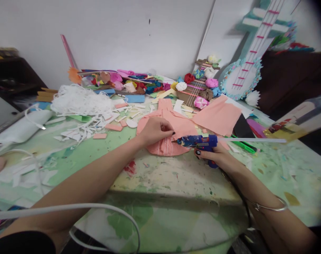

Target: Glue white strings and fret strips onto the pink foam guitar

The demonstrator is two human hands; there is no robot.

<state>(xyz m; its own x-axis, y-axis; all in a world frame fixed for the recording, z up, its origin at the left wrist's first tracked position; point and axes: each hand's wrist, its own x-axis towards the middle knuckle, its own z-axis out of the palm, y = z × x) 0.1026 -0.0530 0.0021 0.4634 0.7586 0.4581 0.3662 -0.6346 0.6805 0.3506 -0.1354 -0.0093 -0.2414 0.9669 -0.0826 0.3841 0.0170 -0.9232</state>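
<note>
Head view. The workpiece, a peach guitar-shaped cutout, lies flat on the tabletop, set back from the middle of the near edge. Its neck points toward the far edge; its rounded end faces the near edge. White strings run lengthwise over the lower body.

Left hand: positioned over the body of the cutout, thumb and forefinger brought together near the strings. Whether a strand is pinched between the fingertips cannot be told.

Right hand: grasps a blue hot glue gun by its handle. The nozzle points left and lies just beside the left fingertips, over the cutout. A glue stick projects from the rear toward the right edge of the tabletop. Trigger position is hidden.

Step in hand: judged to be gluing the strings to the body. The next move calls for a small, controlled bead at the strand's end, the strand kept taut and aligned with its neighbours, and fingertips kept clear of the hot nozzle.

Surroundings: a tangle of white cord lies toward the far left corner; a peach sheet lies right of the cutout, near a green cutter.
</note>
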